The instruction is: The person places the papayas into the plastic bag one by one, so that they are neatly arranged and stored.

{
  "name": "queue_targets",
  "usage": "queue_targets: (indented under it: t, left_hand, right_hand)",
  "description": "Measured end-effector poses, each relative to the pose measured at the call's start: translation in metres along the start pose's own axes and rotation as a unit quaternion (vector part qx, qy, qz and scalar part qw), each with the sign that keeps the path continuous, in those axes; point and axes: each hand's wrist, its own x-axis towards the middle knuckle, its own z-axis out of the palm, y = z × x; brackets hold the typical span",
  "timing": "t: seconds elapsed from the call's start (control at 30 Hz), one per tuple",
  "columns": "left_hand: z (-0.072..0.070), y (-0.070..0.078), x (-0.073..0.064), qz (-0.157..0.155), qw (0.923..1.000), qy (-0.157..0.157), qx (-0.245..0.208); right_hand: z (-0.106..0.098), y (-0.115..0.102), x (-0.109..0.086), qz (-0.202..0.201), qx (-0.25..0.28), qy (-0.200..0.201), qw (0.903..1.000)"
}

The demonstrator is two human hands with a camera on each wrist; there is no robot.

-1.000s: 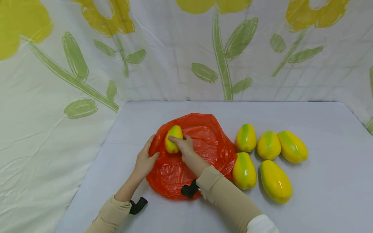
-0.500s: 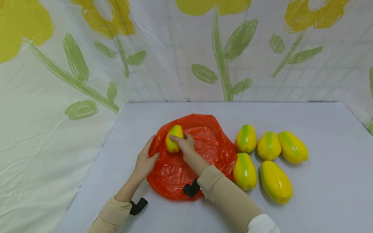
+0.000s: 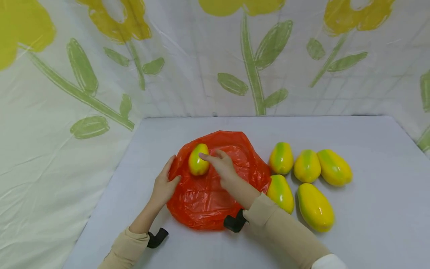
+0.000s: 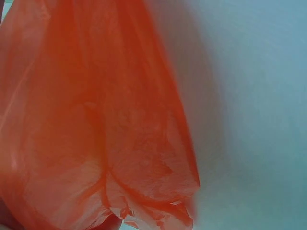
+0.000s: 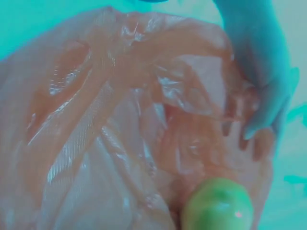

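Note:
A red plastic bag (image 3: 208, 201) lies spread on the table with its mouth open. Inside it, toward the left, rests a glossy yellow-green papaya (image 3: 197, 160). My right hand (image 3: 223, 168) is just right of that papaya, thumb stretched over its side in the head view and fingers spread. My left hand (image 3: 165, 188) holds the bag's left rim, thumb on the inner side and fingers outside, partly hidden by the film. In the right wrist view the left hand (image 5: 264, 81) is at the rim above the papaya (image 5: 218, 208). Red film (image 4: 96, 120) fills much of the left wrist view.
Several more papayas (image 3: 315, 207) lie grouped on the white table (image 3: 379, 209), right of the bag. One papaya (image 3: 281, 194) sits against the bag's right edge, partly behind the right sleeve (image 3: 285, 228). A flower-printed curtain (image 3: 188, 74) hangs behind the table.
My right hand has let go of the papaya and moved right, its fingers opening. The papaya stays in the bag. The left hand has kept its place at the rim.

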Motion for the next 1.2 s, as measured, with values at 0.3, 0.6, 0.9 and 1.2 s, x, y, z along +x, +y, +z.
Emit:
queue_targets:
  t: [0.3,0.6,0.9,1.2]
  left_hand:
    - [0.002,0.001,-0.001,-0.004,1.0000,0.000,-0.007]
    - [0.002,-0.002,-0.001,0.001,1.0000,0.001,-0.002]
    - [0.000,-0.002,-0.003,-0.009,0.9999,0.000,-0.005]
    - [0.000,0.000,-0.003,-0.008,0.9998,-0.007,-0.015]
  right_hand:
    - [-0.036,-0.014,-0.028,-0.064,-0.061,-0.045,0.9950]
    - [-0.094,-0.016,-0.052,-0.111,-0.126,-0.049,0.9847]
    - [-0.135,-0.012,-0.076,-0.143,-0.237,-0.019,0.9607]
    - [-0.178,0.008,-0.094,-0.203,-0.393,0.046,0.8957]
